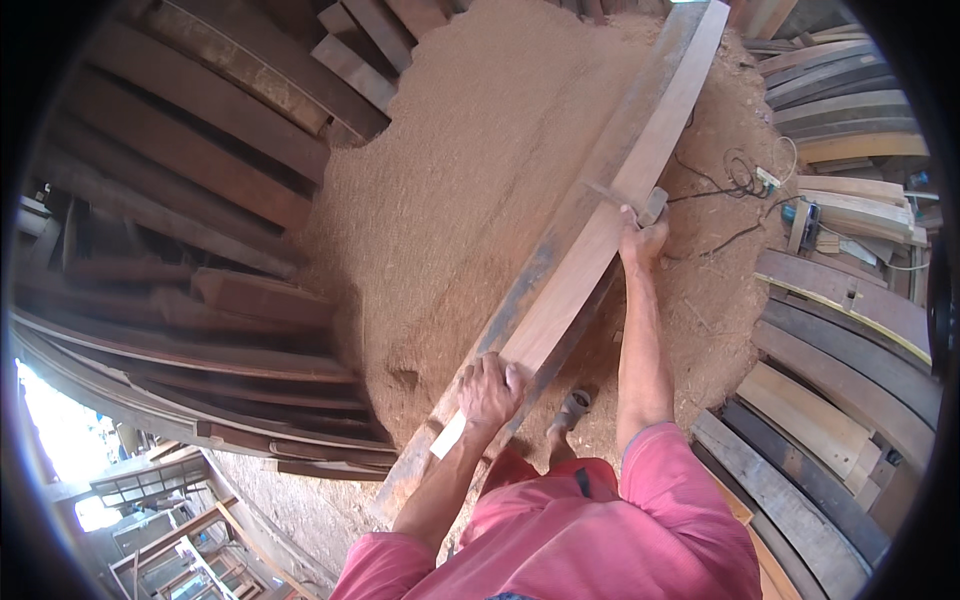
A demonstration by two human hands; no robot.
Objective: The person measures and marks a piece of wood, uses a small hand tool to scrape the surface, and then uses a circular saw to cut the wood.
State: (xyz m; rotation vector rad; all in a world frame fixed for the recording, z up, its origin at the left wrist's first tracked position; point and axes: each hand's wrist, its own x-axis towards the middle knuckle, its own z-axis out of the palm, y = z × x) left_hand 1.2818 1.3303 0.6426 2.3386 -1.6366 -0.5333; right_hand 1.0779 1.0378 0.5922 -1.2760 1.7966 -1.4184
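A long, pale wooden board [572, 285] lies on a longer, worn, grey-brown beam [520, 300], running from my lower left to the far upper right. My left hand [487, 392] grips the board near its close end, fingers bent over its top and thumb toward the right side. Farther along, my right hand [643, 238] is closed on what looks like a try square [654, 205] at the board's right edge. Its thin blade reaches across the board's top. The fingers beneath the stock are partly hidden.
Sawdust [450, 180] covers the ground in a thick heap. Dark planks [190, 130] are stacked on the left, and more boards [815, 410] on the right. Black cables [735, 185] with a white socket strip [767, 178] lie right of the beam. My foot [574, 405] shows below the board.
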